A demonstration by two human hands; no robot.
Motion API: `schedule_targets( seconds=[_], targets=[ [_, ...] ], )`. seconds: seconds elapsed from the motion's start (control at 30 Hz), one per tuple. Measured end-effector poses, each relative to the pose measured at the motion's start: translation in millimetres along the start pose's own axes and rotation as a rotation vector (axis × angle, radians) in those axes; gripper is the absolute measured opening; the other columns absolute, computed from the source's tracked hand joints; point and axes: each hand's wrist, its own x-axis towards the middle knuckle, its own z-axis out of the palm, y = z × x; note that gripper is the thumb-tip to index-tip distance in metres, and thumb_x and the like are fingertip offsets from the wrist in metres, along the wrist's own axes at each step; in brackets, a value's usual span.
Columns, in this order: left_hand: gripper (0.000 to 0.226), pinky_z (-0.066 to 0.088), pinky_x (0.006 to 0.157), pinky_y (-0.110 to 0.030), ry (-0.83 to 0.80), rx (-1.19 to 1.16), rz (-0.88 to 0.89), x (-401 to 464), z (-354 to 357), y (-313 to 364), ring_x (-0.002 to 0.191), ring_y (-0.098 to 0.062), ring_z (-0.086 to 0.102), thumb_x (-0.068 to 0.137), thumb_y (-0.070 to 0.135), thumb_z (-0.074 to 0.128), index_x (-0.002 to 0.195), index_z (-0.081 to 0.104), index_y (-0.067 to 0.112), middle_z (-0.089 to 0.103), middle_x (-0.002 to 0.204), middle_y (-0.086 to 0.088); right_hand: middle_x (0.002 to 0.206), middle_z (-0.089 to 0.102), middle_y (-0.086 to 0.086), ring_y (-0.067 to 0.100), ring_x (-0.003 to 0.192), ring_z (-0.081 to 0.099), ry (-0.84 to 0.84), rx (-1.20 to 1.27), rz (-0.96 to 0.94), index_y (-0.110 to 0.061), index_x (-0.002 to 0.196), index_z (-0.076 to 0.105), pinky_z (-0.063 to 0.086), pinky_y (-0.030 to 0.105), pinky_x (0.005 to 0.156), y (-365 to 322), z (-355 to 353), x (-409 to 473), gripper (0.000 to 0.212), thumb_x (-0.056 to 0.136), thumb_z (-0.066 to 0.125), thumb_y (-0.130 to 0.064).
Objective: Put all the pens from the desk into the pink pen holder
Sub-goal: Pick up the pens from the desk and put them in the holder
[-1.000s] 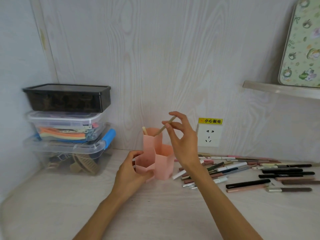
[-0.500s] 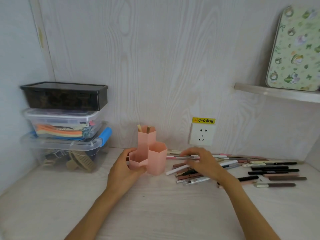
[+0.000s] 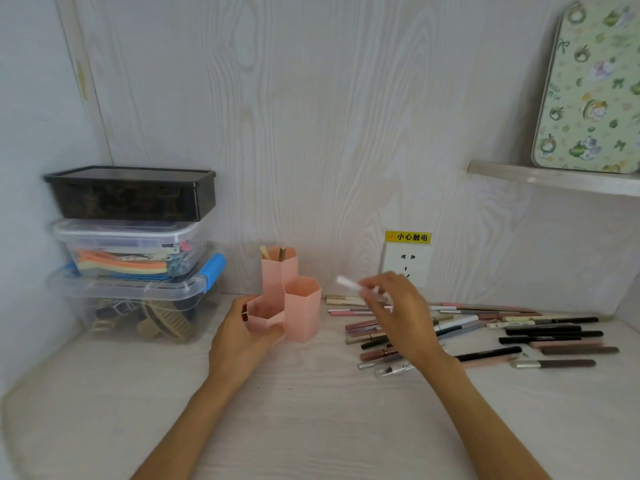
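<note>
pink pen holder [image 3: 284, 299] stands mid-desk toward the back wall, bare desk [image 3: 311, 410] open along the front edge | left hand [image 3: 242, 337] wraps its lowest cup | right hand [image 3: 398, 313] lifted above the pens [image 3: 519, 334] strewn toward the right edge, fingers pinching a white pen [image 3: 348, 282], blurred

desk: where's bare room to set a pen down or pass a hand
Bare desk in front, between both forearms, and left-front below the clear storage bin. Crowded right of the pink pen holder, where loose pens lie.
</note>
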Motion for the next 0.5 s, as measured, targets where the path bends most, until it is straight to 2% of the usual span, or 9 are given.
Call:
schedule_targets(
  seconds=[0.1, 0.13, 0.2, 0.23, 0.3, 0.37, 0.43, 0.5],
  targets=[
    [0.073, 0.044, 0.078, -0.029, 0.012, -0.011, -0.008, -0.2, 1.1, 0.1, 0.095, -0.011, 0.052, 0.057, 0.053, 0.077, 0.121, 0.046, 0.035, 0.051, 0.107, 0.016, 0.083, 0.062, -0.023, -0.001, 0.080, 0.061, 0.312, 0.417, 0.064, -0.040, 0.092, 0.057, 0.046, 0.010, 0.070, -43.9, -6.5, 13.9, 0.014, 0.088, 0.060, -0.028],
    [0.072, 0.044, 0.078, -0.029, 0.010, -0.026, -0.009, -0.1, 0.9, 0.4, 0.095, -0.011, 0.053, 0.056, 0.053, 0.077, 0.119, 0.047, 0.036, 0.053, 0.107, 0.016, 0.084, 0.063, -0.024, -0.002, 0.080, 0.062, 0.345, 0.530, 0.046, -0.042, 0.091, 0.056, 0.047, 0.008, 0.070, -60.6, -3.9, 18.4, 0.017, 0.088, 0.060, -0.025],
    [0.067, 0.046, 0.079, -0.030, 0.005, -0.063, -0.015, 0.5, 0.2, -0.9, 0.096, -0.012, 0.055, 0.058, 0.044, 0.080, 0.117, 0.049, 0.035, 0.057, 0.109, 0.015, 0.084, 0.066, -0.019, 0.001, 0.079, 0.065, 0.272, 0.676, 0.047, -0.035, 0.090, 0.057, 0.049, 0.010, 0.069, -90.6, 9.6, 26.5, 0.014, 0.088, 0.060, -0.021],
    [0.065, 0.046, 0.079, -0.030, 0.005, -0.079, -0.015, 0.8, -0.1, -2.0, 0.096, -0.012, 0.057, 0.059, 0.039, 0.081, 0.116, 0.051, 0.035, 0.059, 0.109, 0.013, 0.085, 0.067, -0.016, 0.002, 0.078, 0.066, 0.194, 0.665, 0.061, -0.032, 0.091, 0.057, 0.049, 0.011, 0.067, -102.9, 18.9, 28.4, 0.012, 0.088, 0.060, -0.021],
    [0.060, 0.047, 0.079, -0.030, 0.016, -0.094, -0.018, 0.0, 0.1, -2.5, 0.096, -0.012, 0.058, 0.060, 0.037, 0.081, 0.113, 0.054, 0.033, 0.062, 0.109, 0.012, 0.090, 0.069, -0.011, 0.003, 0.077, 0.066, 0.029, 0.486, 0.088, -0.028, 0.095, 0.058, 0.052, 0.016, 0.066, -117.6, 40.6, 27.0, 0.008, 0.088, 0.059, -0.025],
    [0.061, 0.046, 0.079, -0.029, 0.024, -0.107, -0.027, -1.6, 0.1, 0.4, 0.095, -0.012, 0.058, 0.055, 0.049, 0.077, 0.109, 0.054, 0.032, 0.062, 0.106, 0.012, 0.094, 0.072, -0.007, 0.011, 0.080, 0.067, -0.075, 0.200, 0.059, -0.025, 0.102, 0.059, 0.054, 0.026, 0.070, -121.7, 59.8, 23.5, 0.014, 0.089, 0.056, -0.030],
    [0.068, 0.045, 0.080, -0.030, 0.033, -0.123, -0.034, -2.4, -0.1, 2.7, 0.093, -0.013, 0.057, 0.046, 0.061, 0.067, 0.107, 0.054, 0.033, 0.061, 0.101, 0.011, 0.093, 0.073, -0.004, 0.018, 0.083, 0.067, -0.095, -0.026, -0.001, -0.024, 0.104, 0.058, 0.048, 0.028, 0.068, -119.4, 73.2, 22.4, 0.017, 0.089, 0.054, -0.032],
    [0.064, 0.046, 0.082, -0.032, 0.036, -0.125, -0.033, -1.8, -0.4, 2.3, 0.093, -0.014, 0.058, 0.048, 0.057, 0.065, 0.107, 0.054, 0.033, 0.062, 0.101, 0.010, 0.089, 0.072, -0.001, 0.023, 0.080, 0.065, -0.086, -0.128, -0.065, -0.022, 0.106, 0.054, 0.041, 0.029, 0.064, -117.1, 79.3, 25.2, 0.019, 0.089, 0.053, -0.030]
  ],
)
